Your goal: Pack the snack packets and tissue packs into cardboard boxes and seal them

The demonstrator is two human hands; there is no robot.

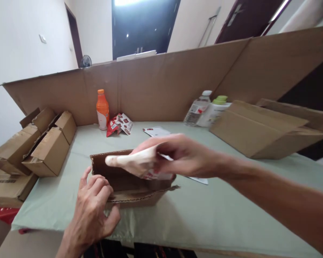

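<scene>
On the green counter, lower centre of the frame, sits an open cardboard box, the right hand over it and the left hand spread flat against its near flap, the right pinching a pale packet.

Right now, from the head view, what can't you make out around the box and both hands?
Head view only:
1. Packet in the right hand: smeared by motion, print unreadable.
2. Inside of the box held by the left hand: hidden by its near wall and the packet.
3. Clear bottle, far right: label blurred.
4. Red thing, lower left: half hidden under a carton.
</scene>
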